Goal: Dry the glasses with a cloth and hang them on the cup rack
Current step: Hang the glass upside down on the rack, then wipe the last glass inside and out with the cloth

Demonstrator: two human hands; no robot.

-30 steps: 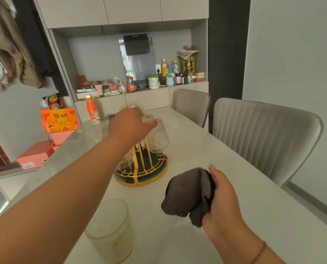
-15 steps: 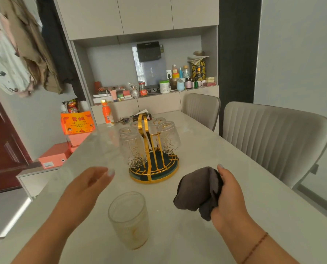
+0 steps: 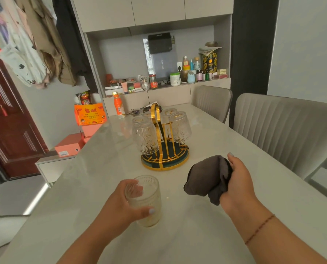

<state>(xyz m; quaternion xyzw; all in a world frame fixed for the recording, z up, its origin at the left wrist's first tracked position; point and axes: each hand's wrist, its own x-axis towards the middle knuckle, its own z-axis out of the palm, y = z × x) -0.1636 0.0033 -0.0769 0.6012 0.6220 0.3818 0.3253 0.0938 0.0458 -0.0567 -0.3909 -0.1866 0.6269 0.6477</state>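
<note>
No writing could be read: the orange box [image 3: 90,114] by the table's far left corner carried red characters too small to make out, and the labels on the orange bottle [image 3: 118,106] and on the shelf jars were blurred. One upright glass [image 3: 146,201] stood on the pale marble-look table [image 3: 187,235], near the person's edge, and the left hand [image 3: 120,204] gripped it, thumb across the near side and fingers visible through the far wall. The right hand [image 3: 239,182] held a bunched dark grey cloth [image 3: 208,178] above the table, fingers curled round it, a thin beaded bracelet [image 3: 259,229] on the forearm. Beyond them stood the gold-wire cup rack [image 3: 165,155] on its dark green round base, with at least four ribbed glasses [image 3: 180,127] hung upside down; the exact count was unclear. Two grey padded chairs [image 3: 284,130] lined the right side. Behind were a cluttered shelf niche [image 3: 159,80], hanging clothes [image 3: 35,44] and a dark red door [image 3: 8,134].
</note>
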